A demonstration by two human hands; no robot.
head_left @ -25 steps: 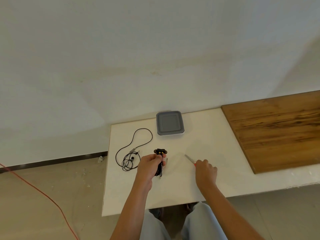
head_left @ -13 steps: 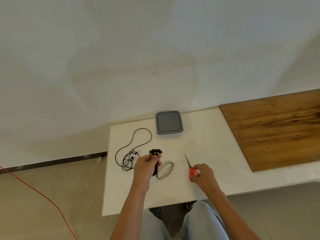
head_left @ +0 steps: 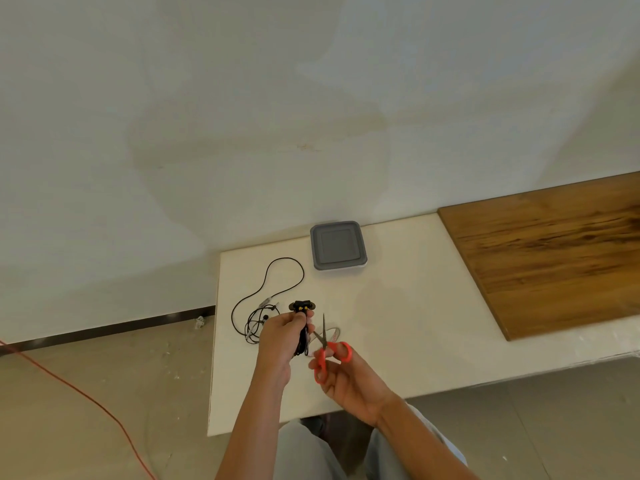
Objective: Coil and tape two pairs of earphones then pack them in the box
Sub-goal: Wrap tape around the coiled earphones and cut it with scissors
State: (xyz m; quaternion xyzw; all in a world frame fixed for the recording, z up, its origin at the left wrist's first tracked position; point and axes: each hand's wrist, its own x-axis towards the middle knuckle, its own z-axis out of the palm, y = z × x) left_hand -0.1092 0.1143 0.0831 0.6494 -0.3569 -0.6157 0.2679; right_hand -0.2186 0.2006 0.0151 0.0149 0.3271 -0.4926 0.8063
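Observation:
My left hand point(head_left: 282, 337) grips a coiled pair of black earphones point(head_left: 302, 306), its buds sticking up above my fingers. My right hand point(head_left: 346, 375) holds red-handled scissors point(head_left: 327, 355), fingers through the loops, with the blades parted and pointing up beside the coil. A roll of clear tape point(head_left: 334, 332) lies on the white table point(head_left: 398, 323) just behind the scissors, mostly hidden. A second pair of black earphones point(head_left: 263, 299) lies loose and uncoiled on the table to the left. The grey-lidded box point(head_left: 337, 245) sits shut at the table's back edge.
A wooden board point(head_left: 554, 258) covers the table's right part. The table's left edge drops to the floor, where an orange cable point(head_left: 69, 386) runs. A plain wall rises right behind the table. My knees are under the front edge.
My right hand picked the scissors up from the table and brought them left, blades up, next to the coiled earphones. My left hand stayed in place with the coil.

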